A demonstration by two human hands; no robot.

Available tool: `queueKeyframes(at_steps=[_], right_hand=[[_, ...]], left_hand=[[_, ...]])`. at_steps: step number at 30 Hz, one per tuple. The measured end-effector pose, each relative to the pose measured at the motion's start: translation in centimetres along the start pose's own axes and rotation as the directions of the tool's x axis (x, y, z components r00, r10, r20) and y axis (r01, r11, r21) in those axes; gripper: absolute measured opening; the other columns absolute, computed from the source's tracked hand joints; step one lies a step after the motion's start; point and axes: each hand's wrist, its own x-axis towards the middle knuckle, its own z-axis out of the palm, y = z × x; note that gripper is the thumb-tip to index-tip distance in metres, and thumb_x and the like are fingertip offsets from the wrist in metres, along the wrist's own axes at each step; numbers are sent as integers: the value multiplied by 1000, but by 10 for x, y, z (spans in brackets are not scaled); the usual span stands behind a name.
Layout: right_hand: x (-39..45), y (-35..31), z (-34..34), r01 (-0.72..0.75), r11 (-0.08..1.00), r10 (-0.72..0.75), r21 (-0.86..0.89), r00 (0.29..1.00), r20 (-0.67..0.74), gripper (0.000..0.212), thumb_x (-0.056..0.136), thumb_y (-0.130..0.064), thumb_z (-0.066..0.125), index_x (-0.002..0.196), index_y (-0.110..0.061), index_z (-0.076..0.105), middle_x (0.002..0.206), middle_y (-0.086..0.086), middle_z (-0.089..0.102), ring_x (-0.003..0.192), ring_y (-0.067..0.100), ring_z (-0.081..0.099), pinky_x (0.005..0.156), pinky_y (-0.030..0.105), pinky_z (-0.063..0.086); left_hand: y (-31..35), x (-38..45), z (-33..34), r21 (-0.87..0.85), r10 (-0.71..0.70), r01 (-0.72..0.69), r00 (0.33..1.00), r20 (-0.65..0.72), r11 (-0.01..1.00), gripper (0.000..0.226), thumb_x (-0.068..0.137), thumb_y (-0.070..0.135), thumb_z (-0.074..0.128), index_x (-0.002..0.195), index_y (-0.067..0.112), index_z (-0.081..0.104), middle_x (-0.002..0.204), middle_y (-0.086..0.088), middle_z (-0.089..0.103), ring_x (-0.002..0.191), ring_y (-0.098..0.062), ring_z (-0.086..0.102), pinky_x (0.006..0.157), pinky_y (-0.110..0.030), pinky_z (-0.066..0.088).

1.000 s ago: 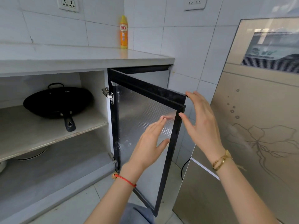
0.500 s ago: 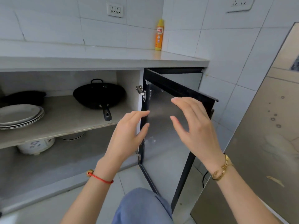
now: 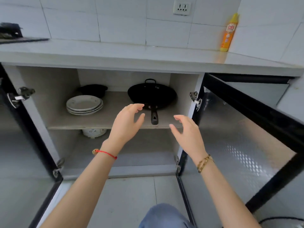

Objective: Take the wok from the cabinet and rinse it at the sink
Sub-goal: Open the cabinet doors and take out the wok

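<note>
Loosely spread fingers of both hands hover before the round, seemingly matte black wok [image 3: 152, 94]

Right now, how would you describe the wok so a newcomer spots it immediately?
Under the grey countertop the cabinet stands open; look at its upper shelf, right half. The wok sits there, right of the stacked white plates. It is the large black round pan whose long handle points out toward the shelf's front edge.
</note>
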Motion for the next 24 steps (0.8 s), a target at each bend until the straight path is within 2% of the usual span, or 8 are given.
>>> queueKeyframes(at_steps=[3, 6, 12, 14, 16, 19, 21, 24], right_hand=[[38, 11, 35, -56, 997, 52, 44, 995, 81, 39, 96, -33, 59, 130, -13, 55, 128, 0, 61, 122, 17, 53, 98, 31, 47], [74, 23, 68, -99, 995, 94, 31, 986, 136, 44, 96, -36, 58, 133, -12, 53, 130, 4, 60, 121, 19, 55, 96, 31, 47], [136, 48, 124, -224, 974, 213, 33, 958, 192, 49, 95, -38, 60, 134, -9, 52, 130, 9, 60, 115, 24, 60, 88, 32, 51], [152, 56, 141, -272, 962, 259, 36, 944, 206, 49, 93, -38, 63, 130, -7, 54, 124, 11, 62, 111, 27, 62, 82, 31, 49], [166, 62, 155, -335, 940, 314, 54, 919, 240, 44, 90, -39, 66, 118, -6, 58, 109, 10, 65, 97, 27, 64, 74, 29, 49], [181, 70, 171, -426, 896, 378, 124, 879, 290, 39, 83, -42, 72, 95, -6, 61, 79, 0, 60, 66, 11, 58, 50, 19, 41], [187, 72, 179, -451, 878, 387, 161, 866, 316, 39, 82, -40, 74, 90, -4, 64, 75, 0, 60, 61, 3, 53, 40, 12, 35], [187, 71, 186, -497, 835, 415, 236, 850, 325, 31, 82, -30, 74, 92, -1, 67, 82, 5, 66, 64, 7, 56, 41, 11, 34]], left_hand=[[-28, 22, 20, 6, -90, 90, 996, 22, 996, 33, 94, 25, 58, 126, 17, 61, 117, 3, 66, 108, -14, 59, 95, -30, 47], [-54, 48, 46, -46, -184, 187, 981, 56, 981, 33, 94, 28, 58, 125, 16, 62, 115, 3, 67, 105, -13, 61, 95, -32, 49], [-93, 109, 98, -156, -350, 379, 919, 182, 912, 36, 92, 36, 61, 121, 15, 66, 112, 3, 71, 98, -9, 64, 85, -19, 45], [-104, 128, 117, -178, -386, 427, 895, 224, 886, 38, 91, 38, 62, 119, 14, 68, 113, 1, 72, 104, -12, 65, 89, -20, 46], [-112, 144, 135, -202, -414, 472, 868, 273, 858, 40, 90, 40, 64, 118, 12, 70, 116, 0, 72, 110, -13, 65, 97, -22, 46], [-121, 162, 160, -216, -478, 571, 800, 363, 792, 44, 86, 46, 66, 116, 14, 72, 114, -1, 73, 110, -16, 65, 101, -29, 47], [-125, 171, 175, -221, -506, 617, 763, 402, 755, 38, 84, 46, 68, 106, 16, 74, 106, -1, 75, 106, -19, 67, 101, -37, 50], [-127, 176, 190, -252, -514, 630, 759, 399, 735, 31, 82, 39, 73, 101, 15, 76, 94, 2, 74, 99, -19, 69, 97, -41, 53]])
